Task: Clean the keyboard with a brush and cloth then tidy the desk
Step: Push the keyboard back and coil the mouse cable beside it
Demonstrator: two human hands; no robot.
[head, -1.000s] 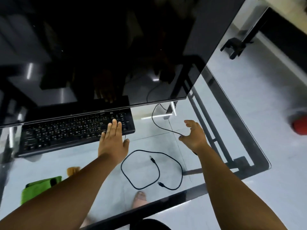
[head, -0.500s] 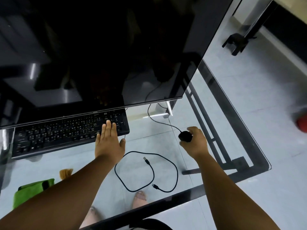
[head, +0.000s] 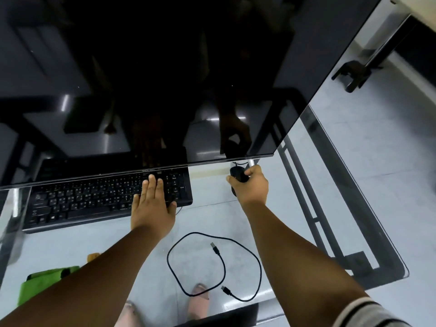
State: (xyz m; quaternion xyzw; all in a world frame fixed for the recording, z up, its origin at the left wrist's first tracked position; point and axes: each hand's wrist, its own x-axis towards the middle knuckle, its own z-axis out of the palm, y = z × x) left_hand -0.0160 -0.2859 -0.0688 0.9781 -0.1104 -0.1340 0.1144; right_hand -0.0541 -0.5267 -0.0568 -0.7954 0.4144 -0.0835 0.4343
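Note:
A black keyboard (head: 94, 199) lies on the glass desk (head: 306, 166), its back edge under the big dark monitor (head: 165, 79). My left hand (head: 152, 204) rests flat on the keyboard's right end, fingers spread over the keys. My right hand (head: 251, 187) grips a black wired mouse (head: 237, 174) just below the monitor's right corner. A green cloth (head: 44, 285) lies at the desk's near left, partly hidden by my left forearm. A small tan object (head: 92, 256), perhaps the brush, peeks out beside that forearm.
A loose black USB cable (head: 174, 272) lies looped on the glass between my forearms. The desk's right edge and metal frame (head: 330, 234) run diagonally at right. My feet (head: 200, 293) show through the glass. A black furniture foot (head: 354, 74) stands on the floor.
My right hand closed on the mouse and carried it away from me toward the monitor's corner. My left hand slid further onto the keyboard's right end.

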